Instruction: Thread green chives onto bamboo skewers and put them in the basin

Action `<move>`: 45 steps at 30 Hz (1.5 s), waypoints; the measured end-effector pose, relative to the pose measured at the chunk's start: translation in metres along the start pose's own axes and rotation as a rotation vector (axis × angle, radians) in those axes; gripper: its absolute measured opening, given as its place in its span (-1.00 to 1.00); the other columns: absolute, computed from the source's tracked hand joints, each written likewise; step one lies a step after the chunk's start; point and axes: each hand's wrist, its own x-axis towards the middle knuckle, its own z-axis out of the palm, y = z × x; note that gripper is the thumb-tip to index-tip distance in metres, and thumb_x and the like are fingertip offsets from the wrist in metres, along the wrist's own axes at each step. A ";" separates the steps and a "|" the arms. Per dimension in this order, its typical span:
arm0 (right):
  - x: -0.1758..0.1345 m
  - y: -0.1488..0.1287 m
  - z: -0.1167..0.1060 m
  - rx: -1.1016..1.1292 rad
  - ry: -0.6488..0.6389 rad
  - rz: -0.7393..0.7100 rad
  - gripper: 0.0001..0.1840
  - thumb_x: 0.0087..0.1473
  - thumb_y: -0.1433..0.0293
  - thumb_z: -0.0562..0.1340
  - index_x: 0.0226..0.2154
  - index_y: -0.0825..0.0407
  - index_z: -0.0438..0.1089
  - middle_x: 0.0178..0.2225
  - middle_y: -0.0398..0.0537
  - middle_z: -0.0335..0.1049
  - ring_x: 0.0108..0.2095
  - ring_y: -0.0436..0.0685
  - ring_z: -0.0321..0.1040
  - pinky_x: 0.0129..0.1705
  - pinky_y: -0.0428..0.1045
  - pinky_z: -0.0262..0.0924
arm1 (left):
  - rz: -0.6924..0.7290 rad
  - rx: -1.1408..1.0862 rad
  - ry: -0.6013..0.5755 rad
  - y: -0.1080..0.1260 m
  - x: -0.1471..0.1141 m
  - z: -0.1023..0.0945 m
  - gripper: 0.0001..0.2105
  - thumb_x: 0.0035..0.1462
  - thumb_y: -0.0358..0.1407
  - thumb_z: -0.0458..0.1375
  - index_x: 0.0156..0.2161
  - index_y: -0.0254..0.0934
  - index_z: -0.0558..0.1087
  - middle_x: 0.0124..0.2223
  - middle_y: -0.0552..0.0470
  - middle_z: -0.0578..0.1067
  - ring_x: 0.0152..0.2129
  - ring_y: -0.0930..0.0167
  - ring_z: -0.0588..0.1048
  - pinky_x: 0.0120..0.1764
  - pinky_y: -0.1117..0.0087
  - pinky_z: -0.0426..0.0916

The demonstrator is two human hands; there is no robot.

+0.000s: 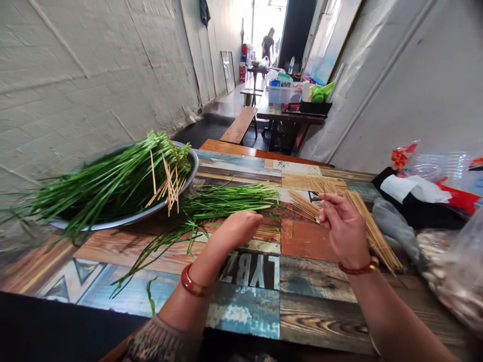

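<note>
My left hand (241, 229) is closed, knuckles up, over the near edge of a loose bunch of green chives (236, 198); its fingers curl out of sight, so what they hold, if anything, is hidden. To the right, my right hand (345, 226) is pinched at the ends of some thin bamboo skewers (303, 203); whether it grips one cannot be made out. More skewers (372, 229) lie in a long pile beside and behind that hand. At the left, a metal basin (194, 168) holds a big heap of chives (109, 176), with several skewered bundles (169, 183) resting at its right rim.
The patchwork-print table (249, 311) carries stray chive blades (151, 296). At its right stand a grey plastic bag (394, 226), a clear bag of pale food (445, 271) and red-and-clear packaging (460, 176). Beyond are a bench (241, 125), another table (294, 116) and a person (268, 45).
</note>
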 end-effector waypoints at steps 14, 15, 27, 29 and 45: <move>-0.021 0.041 0.052 0.468 -0.398 0.576 -0.52 0.05 0.36 0.17 0.06 0.06 0.25 -0.58 -0.28 0.28 -0.68 -0.14 0.06 -0.64 -0.19 -0.08 | -0.235 0.190 0.197 -0.021 0.020 0.020 -0.84 0.17 -0.37 0.07 -0.34 -0.31 0.50 -0.26 -0.11 0.45 -0.26 0.31 0.40 -0.19 0.30 0.29; -0.022 0.042 0.051 0.456 -0.412 0.561 -0.53 0.06 0.36 0.16 0.06 0.06 0.25 -0.56 -0.27 0.29 -0.68 -0.15 0.05 -0.64 -0.19 -0.10 | -0.231 0.219 0.191 -0.022 0.021 0.022 -0.86 0.16 -0.36 0.09 -0.35 -0.31 0.49 -0.26 -0.11 0.45 -0.26 0.30 0.39 -0.19 0.30 0.29; -0.020 0.038 0.054 0.349 -0.355 0.536 -0.61 0.00 0.19 0.22 -0.17 0.11 0.35 -0.53 -0.25 0.27 -0.70 -0.16 0.10 -0.72 -0.19 -0.14 | -0.046 -0.062 0.383 -0.003 0.026 0.024 -0.89 0.14 -0.42 0.06 -0.35 -0.30 0.43 -0.27 -0.04 0.45 -0.33 0.40 0.39 -0.24 0.38 0.27; -0.021 0.039 0.054 0.338 -0.356 0.520 -0.62 0.00 0.18 0.23 -0.20 0.12 0.37 -0.54 -0.25 0.27 -0.71 -0.16 0.09 -0.72 -0.19 -0.14 | -0.052 -0.195 0.359 -0.001 0.027 0.026 -0.92 0.10 -0.45 0.07 -0.36 -0.31 0.40 -0.32 -0.01 0.44 -0.39 0.44 0.39 -0.30 0.43 0.27; -0.029 0.033 0.055 0.153 -0.370 0.383 -0.64 0.10 0.25 0.15 -0.13 0.13 0.42 -0.59 -0.23 0.26 -0.68 -0.12 0.10 -0.65 -0.16 0.00 | -0.053 -0.557 0.172 0.007 0.027 0.022 -0.76 0.20 -0.23 0.07 -0.24 -0.32 0.54 -0.31 -0.03 0.58 -0.39 0.42 0.49 -0.31 0.48 0.30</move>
